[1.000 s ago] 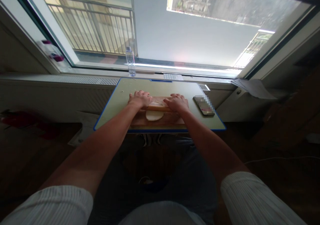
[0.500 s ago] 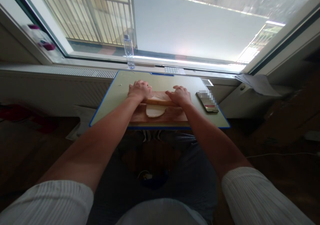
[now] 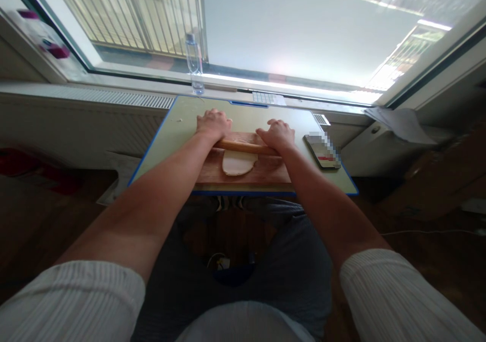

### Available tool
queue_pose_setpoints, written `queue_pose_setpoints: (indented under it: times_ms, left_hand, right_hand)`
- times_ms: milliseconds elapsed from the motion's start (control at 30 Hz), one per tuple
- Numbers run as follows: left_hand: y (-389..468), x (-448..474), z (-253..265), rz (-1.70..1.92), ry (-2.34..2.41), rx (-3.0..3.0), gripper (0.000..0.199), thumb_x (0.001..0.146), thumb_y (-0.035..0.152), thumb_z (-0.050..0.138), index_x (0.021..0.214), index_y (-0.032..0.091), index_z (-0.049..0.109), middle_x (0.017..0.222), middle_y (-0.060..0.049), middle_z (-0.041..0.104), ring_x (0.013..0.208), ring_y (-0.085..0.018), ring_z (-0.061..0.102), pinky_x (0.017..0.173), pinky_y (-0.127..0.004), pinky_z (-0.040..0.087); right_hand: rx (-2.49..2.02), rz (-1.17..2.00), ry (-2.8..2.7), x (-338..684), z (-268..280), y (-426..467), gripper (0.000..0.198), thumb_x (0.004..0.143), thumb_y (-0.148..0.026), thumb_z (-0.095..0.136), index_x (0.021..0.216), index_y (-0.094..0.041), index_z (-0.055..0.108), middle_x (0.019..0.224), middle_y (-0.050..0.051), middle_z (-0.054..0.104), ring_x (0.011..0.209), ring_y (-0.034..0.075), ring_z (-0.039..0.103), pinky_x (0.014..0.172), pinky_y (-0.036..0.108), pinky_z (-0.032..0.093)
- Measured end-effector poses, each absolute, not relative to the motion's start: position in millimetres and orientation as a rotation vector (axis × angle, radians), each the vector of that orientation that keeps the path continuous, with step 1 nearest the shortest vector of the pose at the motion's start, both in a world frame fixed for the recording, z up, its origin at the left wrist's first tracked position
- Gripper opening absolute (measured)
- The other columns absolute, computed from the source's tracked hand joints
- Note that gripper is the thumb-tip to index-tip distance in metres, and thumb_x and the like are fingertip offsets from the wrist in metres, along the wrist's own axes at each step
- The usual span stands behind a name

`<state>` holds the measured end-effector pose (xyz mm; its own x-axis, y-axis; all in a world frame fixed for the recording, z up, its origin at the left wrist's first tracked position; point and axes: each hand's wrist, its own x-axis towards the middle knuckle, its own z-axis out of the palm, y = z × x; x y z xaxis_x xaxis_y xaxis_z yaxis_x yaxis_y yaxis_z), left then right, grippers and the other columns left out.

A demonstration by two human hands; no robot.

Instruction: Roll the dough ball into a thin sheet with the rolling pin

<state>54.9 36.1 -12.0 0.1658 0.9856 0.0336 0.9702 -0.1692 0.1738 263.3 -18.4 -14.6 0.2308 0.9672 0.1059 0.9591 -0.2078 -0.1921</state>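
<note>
A wooden rolling pin (image 3: 246,147) lies crosswise over a flat piece of pale dough (image 3: 238,163) on a wooden board (image 3: 275,172). My left hand (image 3: 213,124) is curled over the pin's left end, and my right hand (image 3: 278,134) over its right end. Both palms press down, with the fingers bent toward the window. On the near side of the pin the dough shows as a rounded flap; a little more of it appears beyond the pin. My hands cover the pin's ends.
The board rests on a small pale green table (image 3: 154,152) with a blue rim. A phone (image 3: 322,151) lies at its right side. Behind it, a clear bottle (image 3: 195,68) stands on the sill before the window. Papers (image 3: 397,124) lie to the right.
Both hands and the rolling pin have moved slightly away from me across the dough, so more of its near part shows. The view has shifted a little.
</note>
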Motion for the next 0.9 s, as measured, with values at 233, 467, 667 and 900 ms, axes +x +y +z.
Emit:
queue_pose_setpoints:
  times_ms: [233, 467, 667, 900]
  left_hand:
    - [43.5, 56.7, -12.1, 0.265, 1.964, 2.336, 0.062, 0.104, 0.047, 0.029, 0.146, 0.017, 0.064, 0.154, -0.019, 0.058, 0.143, -0.035, 0.05, 0.121, -0.056, 0.036]
    - [43.8, 57.1, -10.0, 0.365, 2.0, 2.324, 0.061, 0.104, 0.043, 0.027, 0.142, 0.018, 0.067, 0.151, -0.018, 0.061, 0.143, -0.035, 0.051, 0.12, -0.055, 0.036]
    - [51.2, 58.2, -11.0, 0.361, 2.013, 2.316, 0.06, 0.102, 0.04, 0.028, 0.14, 0.016, 0.069, 0.151, -0.02, 0.062, 0.141, -0.036, 0.052, 0.117, -0.056, 0.038]
    - [51.5, 59.1, -10.9, 0.349, 2.017, 2.31, 0.059, 0.103, 0.04, 0.029, 0.14, 0.017, 0.069, 0.15, -0.02, 0.063, 0.14, -0.036, 0.053, 0.115, -0.056, 0.039]
  right_hand:
    - [-2.273, 0.032, -1.813, 265.4, -16.2, -10.6, 0.056, 0.098, -0.053, 0.058, 0.139, -0.017, 0.066, 0.145, 0.019, 0.065, 0.133, 0.037, 0.059, 0.113, 0.057, 0.044]
    - [-2.278, 0.046, -1.766, 266.9, -15.9, -5.8, 0.053, 0.097, -0.052, 0.059, 0.138, -0.018, 0.068, 0.144, 0.018, 0.067, 0.132, 0.036, 0.061, 0.112, 0.055, 0.048]
    - [-2.269, 0.092, -1.731, 268.7, -16.5, -1.1, 0.053, 0.096, -0.051, 0.061, 0.138, -0.019, 0.069, 0.143, 0.016, 0.068, 0.132, 0.036, 0.063, 0.111, 0.054, 0.049]
    - [-2.262, 0.046, -1.748, 269.0, -17.5, 0.3, 0.051, 0.097, -0.049, 0.06, 0.138, -0.019, 0.069, 0.142, 0.016, 0.069, 0.13, 0.036, 0.063, 0.109, 0.054, 0.049]
